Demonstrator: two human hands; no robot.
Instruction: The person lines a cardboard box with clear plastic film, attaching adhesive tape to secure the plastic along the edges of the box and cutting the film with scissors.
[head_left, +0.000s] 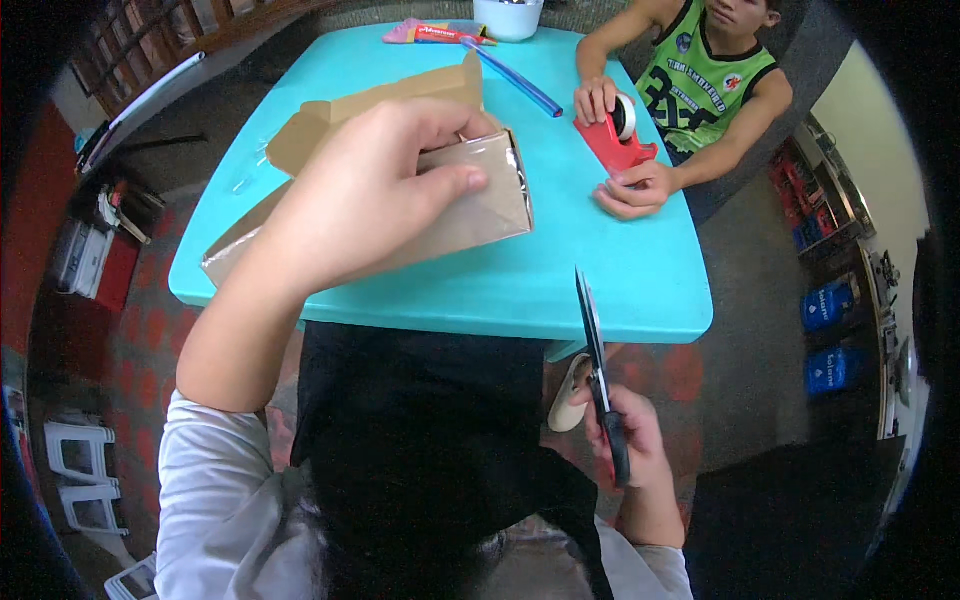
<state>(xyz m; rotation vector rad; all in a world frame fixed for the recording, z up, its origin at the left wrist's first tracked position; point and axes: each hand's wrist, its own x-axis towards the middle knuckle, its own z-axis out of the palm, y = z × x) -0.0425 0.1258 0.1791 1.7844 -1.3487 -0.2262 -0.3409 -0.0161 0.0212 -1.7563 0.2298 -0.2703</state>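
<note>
A brown cardboard box (478, 216) lies on the turquoise table (420, 310), its far flaps standing up and shiny clear tape on its right end. My left hand (400, 165) is closed over its near side, thumb on the outer face and fingers reaching over the top edge. In front of the table's near edge, to the right, my right hand (638, 425) grips a pair of scissors (592, 335) by the black handles, the blades pointing up and away. The fingers in the handles are partly hidden.
Across the table at right, a person in a green jersey (700, 85) holds a red tape dispenser (615, 145). A long blue object (520, 82), a colourful packet (430, 34) and a white bowl (508, 18) sit at the far side. White stools (82, 450) stand at lower left.
</note>
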